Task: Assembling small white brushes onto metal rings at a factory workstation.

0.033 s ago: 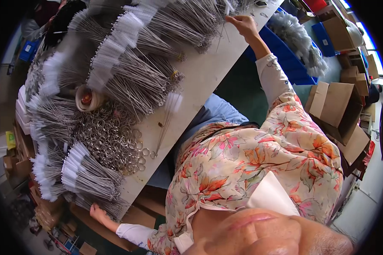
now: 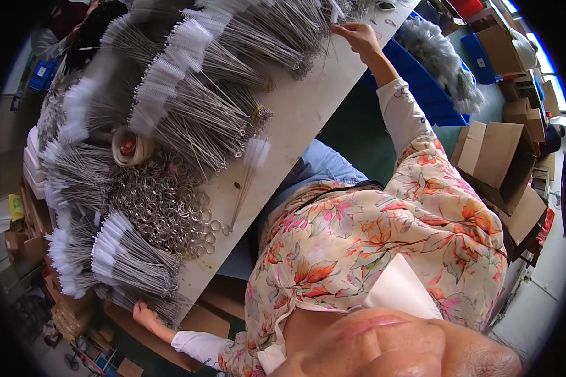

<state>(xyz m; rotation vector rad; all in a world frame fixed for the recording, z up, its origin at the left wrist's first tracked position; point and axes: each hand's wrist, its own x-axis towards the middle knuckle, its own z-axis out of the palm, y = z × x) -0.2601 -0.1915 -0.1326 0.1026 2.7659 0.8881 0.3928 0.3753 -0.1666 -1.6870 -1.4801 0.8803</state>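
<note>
My right hand (image 2: 360,41) reaches to the far right of the table, its thumb and fingers pinched on a thin wire brush (image 2: 336,10) with white bristles. Down at the near left corner, my left hand (image 2: 146,314) has its fingers curled against the wire stems (image 2: 160,304) of some brushes; what it grips is hidden. Between the hands lie thick bundles of wire brushes (image 2: 198,110), white bristles to the far left, stems toward me. A pile of metal rings (image 2: 163,204) spreads beside them. A few single brushes (image 2: 245,179) lie apart near the table's edge.
A roll of tape (image 2: 132,147) stands among the bundles on the white table (image 2: 283,135). To the right, a blue bin (image 2: 415,81) holds more bristly pieces, near an open cardboard box (image 2: 493,154). A person's sleeve (image 2: 47,45) shows at the far left.
Both of my hands keep almost the same place and grip. At the far left, the other person's sleeve has shifted slightly.
</note>
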